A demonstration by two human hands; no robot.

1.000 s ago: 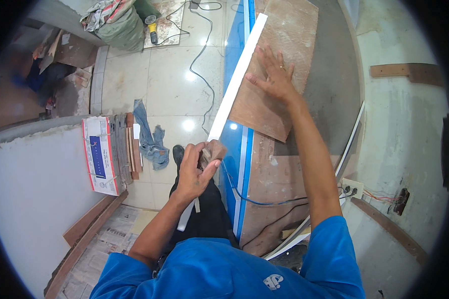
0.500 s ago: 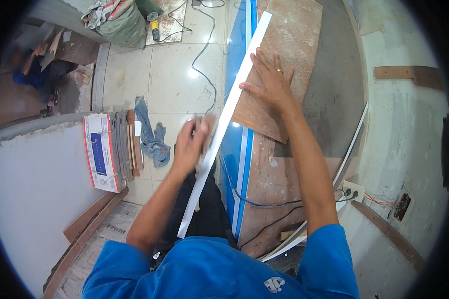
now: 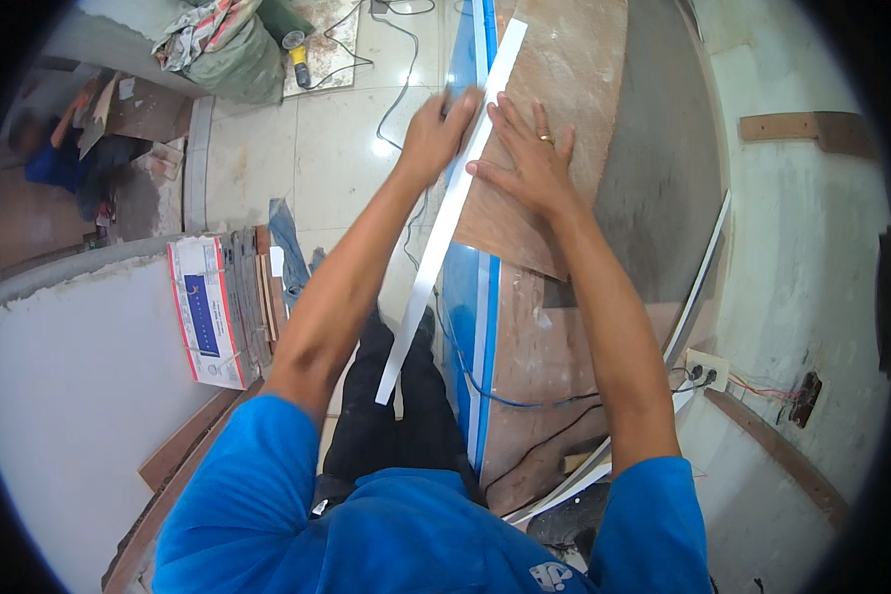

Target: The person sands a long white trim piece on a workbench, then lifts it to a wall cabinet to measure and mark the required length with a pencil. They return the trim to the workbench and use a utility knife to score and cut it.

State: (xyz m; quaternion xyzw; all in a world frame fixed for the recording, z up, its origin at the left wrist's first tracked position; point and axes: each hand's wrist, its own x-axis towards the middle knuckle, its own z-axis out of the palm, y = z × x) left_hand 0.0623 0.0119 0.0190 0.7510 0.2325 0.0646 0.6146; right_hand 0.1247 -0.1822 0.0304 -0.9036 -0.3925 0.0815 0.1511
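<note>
A long, narrow white strip [image 3: 447, 220] lies slantwise over the edge of the bench, its near end reaching out above my legs. Beneath its far part is a dusty brown plywood board [image 3: 574, 94]. My right hand [image 3: 535, 163], with a ring on one finger, presses down with spread fingers on the board, thumb and fingertips touching the strip's right edge. At the strip's left edge, my left hand [image 3: 438, 137] is closed with its fingers curled; its fingertips are blurred, and what it grips is hidden.
Blue-and-white edging [image 3: 480, 327] runs along the bench. A cable [image 3: 505, 401] crosses it to a wall socket [image 3: 705, 371]. On the tiled floor are a yellow-black power tool [image 3: 299, 61], a stuffed sack [image 3: 233, 59] and stacked boxes [image 3: 208, 312]. Another person [image 3: 54, 148] is at far left.
My left hand has moved up and away from me along the strip, from its middle to beside my right hand. The strip's near end now sits farther from my body. My right hand stays spread.
</note>
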